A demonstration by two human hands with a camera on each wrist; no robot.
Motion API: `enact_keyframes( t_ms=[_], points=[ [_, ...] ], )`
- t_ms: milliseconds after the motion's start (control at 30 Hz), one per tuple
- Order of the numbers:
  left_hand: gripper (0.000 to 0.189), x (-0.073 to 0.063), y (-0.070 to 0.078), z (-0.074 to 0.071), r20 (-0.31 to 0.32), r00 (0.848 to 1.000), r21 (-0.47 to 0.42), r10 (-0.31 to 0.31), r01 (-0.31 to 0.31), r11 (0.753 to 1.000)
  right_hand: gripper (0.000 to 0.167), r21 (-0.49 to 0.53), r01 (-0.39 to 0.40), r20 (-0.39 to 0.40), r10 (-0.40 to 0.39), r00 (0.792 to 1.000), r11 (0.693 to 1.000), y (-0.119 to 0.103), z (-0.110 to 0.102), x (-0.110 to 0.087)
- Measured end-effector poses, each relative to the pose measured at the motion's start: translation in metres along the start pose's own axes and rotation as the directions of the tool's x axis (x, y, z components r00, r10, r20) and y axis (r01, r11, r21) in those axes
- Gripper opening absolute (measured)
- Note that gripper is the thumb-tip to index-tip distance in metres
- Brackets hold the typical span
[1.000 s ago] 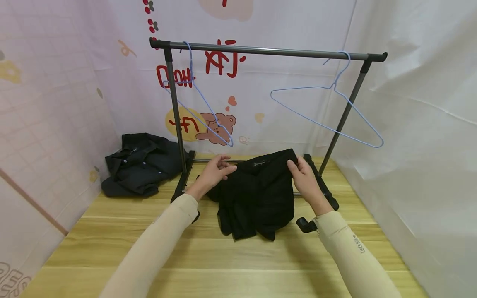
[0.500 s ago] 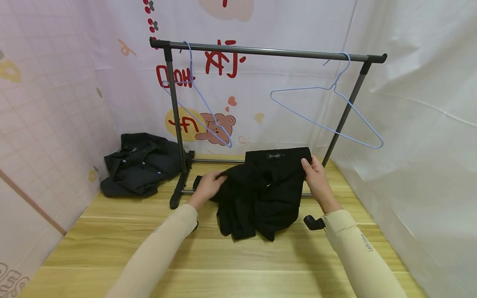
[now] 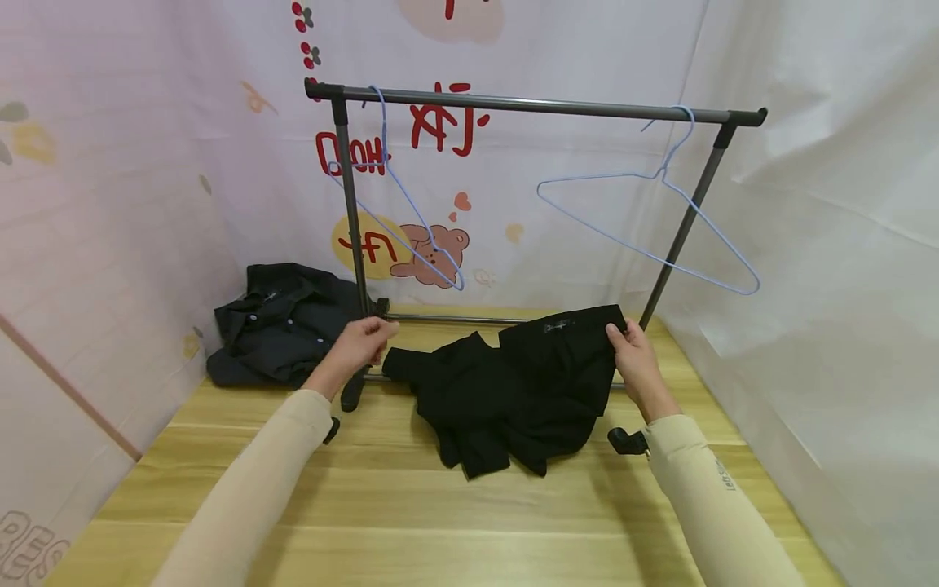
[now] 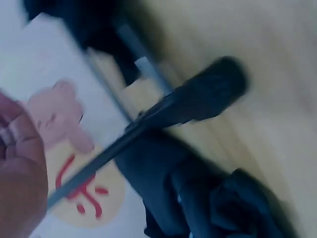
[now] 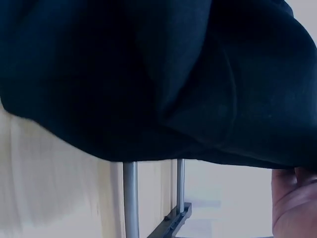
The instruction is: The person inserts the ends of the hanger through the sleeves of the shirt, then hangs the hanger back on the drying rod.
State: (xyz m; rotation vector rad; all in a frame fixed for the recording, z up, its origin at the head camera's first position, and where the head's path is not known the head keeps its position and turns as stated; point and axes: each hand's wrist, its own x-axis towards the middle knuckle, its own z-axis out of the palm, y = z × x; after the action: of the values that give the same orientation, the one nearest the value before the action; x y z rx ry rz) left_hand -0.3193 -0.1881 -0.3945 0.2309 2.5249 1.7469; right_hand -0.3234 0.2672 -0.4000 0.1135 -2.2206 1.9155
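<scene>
A black garment [image 3: 469, 399] lies bunched on the wooden table between the uprights of a clothes rack, a small white logo near its straight upper edge. My right hand [image 3: 637, 359] pinches that edge at its right corner and holds it raised. The cloth fills most of the right wrist view, with the right hand [image 5: 296, 201] at lower right. To the left of the garment, apart from it, my left hand [image 3: 359, 341] is in the air near the rack's left upright, fingers loosely curled around nothing. The left wrist view is blurred, with the left hand [image 4: 22, 163] at its edge.
A grey clothes rack [image 3: 543, 104] stands at the back. Two blue wire hangers hang from its bar, a left hanger [image 3: 411, 191] and a right hanger [image 3: 645, 174]. A dark buttoned shirt [image 3: 282, 334] lies at the left. White printed cloth [image 3: 829, 244] encloses the sides.
My left hand has let go of the garment and moved left. The garment's left part has spread out toward the left. My right hand has carried its corner to the right.
</scene>
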Motion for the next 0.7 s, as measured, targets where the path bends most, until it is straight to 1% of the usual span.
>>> enact_keyframes(
  t_ms=[33,67,100,133,167,200,233,267,300,333,367,400,433,467,500,533,567,600,633,700],
  points=[
    [0.033,-0.003,-0.005,0.006,0.064,0.998,0.108,0.007,-0.013,0.994,0.029,-0.004,-0.008,0.002,0.008,1.000,1.000,0.001,0.001,-0.001],
    [0.036,-0.005,-0.010,0.014,0.132,0.991,0.209,0.013,-0.041,0.977,0.028,-0.006,-0.016,0.004,0.016,1.000,1.000,0.002,0.002,-0.001],
    [0.043,-0.007,-0.016,0.023,0.193,0.981,0.307,0.016,-0.076,0.949,0.028,-0.003,-0.020,0.004,0.020,1.000,1.000,0.002,0.003,-0.001],
    [0.051,-0.010,-0.021,0.031,0.250,0.968,0.399,0.025,-0.126,0.908,0.029,-0.001,-0.020,0.003,0.020,1.000,1.000,0.002,0.004,-0.001],
    [0.055,-0.012,-0.025,0.040,0.291,0.956,0.468,0.031,-0.170,0.867,0.029,0.005,-0.021,0.000,0.021,1.000,1.000,0.003,0.005,-0.001],
    [0.059,-0.015,-0.029,0.047,0.316,0.948,0.515,0.034,-0.202,0.833,0.029,0.008,-0.026,-0.002,0.026,1.000,1.000,0.002,0.006,-0.001],
    [0.060,-0.016,-0.032,0.052,0.328,0.943,0.540,0.052,-0.233,0.809,0.029,0.012,-0.030,-0.001,0.030,1.000,0.999,0.002,0.007,-0.001],
    [0.057,-0.015,-0.034,0.055,0.331,0.939,0.544,0.089,-0.267,0.796,0.029,0.017,-0.034,0.002,0.034,0.999,0.999,0.002,0.007,-0.002],
    [0.053,-0.015,-0.034,0.056,0.308,0.946,0.528,0.100,-0.257,0.809,0.029,0.018,-0.037,0.004,0.037,0.999,0.999,0.002,0.008,-0.002],
    [0.046,-0.016,-0.031,0.055,0.274,0.957,0.467,0.096,-0.220,0.856,0.029,0.021,-0.042,0.006,0.042,0.999,0.999,0.002,0.008,-0.002],
    [0.041,-0.014,-0.028,0.051,0.227,0.969,0.385,0.097,-0.181,0.905,0.029,0.027,-0.045,0.007,0.045,0.999,0.999,0.002,0.009,-0.001],
    [0.039,-0.012,-0.024,0.046,0.175,0.980,0.272,0.095,-0.141,0.952,0.028,0.039,-0.047,0.011,0.046,0.999,0.998,0.001,0.009,-0.001],
    [0.042,-0.011,-0.018,0.040,0.121,0.989,0.156,0.088,-0.106,0.982,0.027,0.056,-0.046,0.015,0.045,0.999,0.997,0.001,0.010,-0.001],
    [0.045,-0.009,-0.010,0.033,0.077,0.995,0.041,0.069,-0.072,0.997,0.025,0.079,-0.045,0.021,0.043,0.999,0.996,0.001,0.012,0.000],
    [0.049,-0.008,-0.002,0.027,0.030,0.999,-0.067,0.031,-0.029,0.997,0.023,0.098,-0.043,0.027,0.041,0.999,0.994,0.000,0.013,0.001],
    [0.054,-0.007,0.005,0.020,-0.002,1.000,-0.149,0.012,-0.012,0.989,0.021,0.116,-0.041,0.040,0.036,0.999,0.992,0.000,0.015,0.002],
    [0.057,-0.006,0.012,0.013,-0.029,1.000,-0.195,0.005,-0.011,0.981,0.020,0.130,-0.039,0.051,0.032,0.998,0.991,-0.001,0.016,0.003],
    [0.061,-0.005,0.019,0.006,-0.046,0.999,-0.239,-0.009,-0.002,0.971,0.019,0.136,-0.039,0.061,0.031,0.998,0.990,-0.001,0.018,0.004],
    [0.063,-0.005,0.024,0.000,-0.056,0.998,-0.262,-0.023,0.007,0.965,0.019,0.132,-0.039,0.069,0.030,0.997,0.990,-0.002,0.020,0.005],
    [0.057,-0.005,0.030,-0.012,-0.061,0.998,-0.283,-0.032,0.014,0.959,0.020,0.100,-0.035,0.074,0.027,0.997,0.994,-0.002,0.024,0.006]
  ],
)
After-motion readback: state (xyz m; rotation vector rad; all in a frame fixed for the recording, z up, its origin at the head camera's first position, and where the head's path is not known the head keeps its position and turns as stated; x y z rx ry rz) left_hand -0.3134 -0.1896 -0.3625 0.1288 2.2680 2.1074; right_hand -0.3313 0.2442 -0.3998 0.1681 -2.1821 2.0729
